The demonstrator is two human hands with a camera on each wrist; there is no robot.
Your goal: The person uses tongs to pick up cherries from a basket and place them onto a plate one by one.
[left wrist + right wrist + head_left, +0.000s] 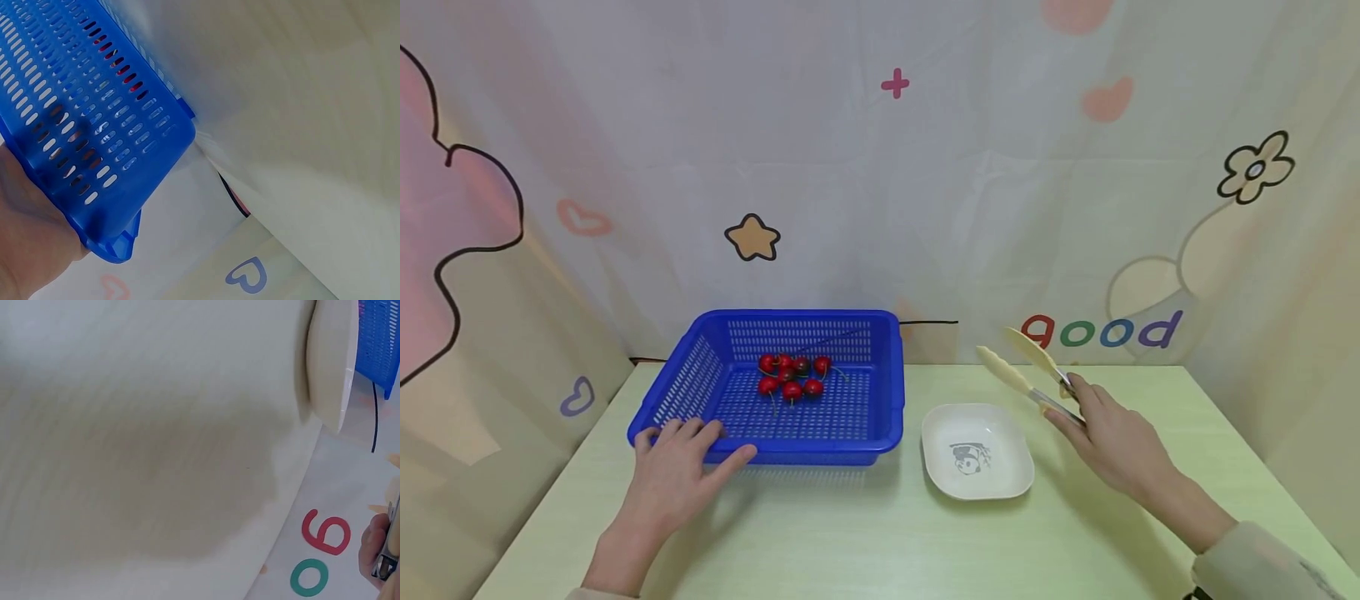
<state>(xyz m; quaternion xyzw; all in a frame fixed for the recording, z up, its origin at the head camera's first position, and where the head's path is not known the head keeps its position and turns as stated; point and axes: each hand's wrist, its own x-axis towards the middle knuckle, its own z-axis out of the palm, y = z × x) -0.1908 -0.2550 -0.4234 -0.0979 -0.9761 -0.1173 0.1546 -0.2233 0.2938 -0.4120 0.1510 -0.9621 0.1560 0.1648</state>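
A blue plastic basket (891,400) with slotted walls stands on the table, several red cherries (792,390) with stems lying on its floor. My left hand (673,479) grips the basket's near rim at its left corner, fingers over the edge and thumb along the outside. Through the slots, the left wrist view shows fingers behind the wall (134,125). Held in my right hand (1116,442) are tongs (1011,372) with cream-coloured tips, spread apart with nothing between them. They point up and left, above the right side of a white square dish (1011,471) with a panda print.
The pale green table (820,542) ends at a printed cloth backdrop (970,208) behind and at the sides. In the right wrist view, the dish (331,369) appears edge-on near the basket.
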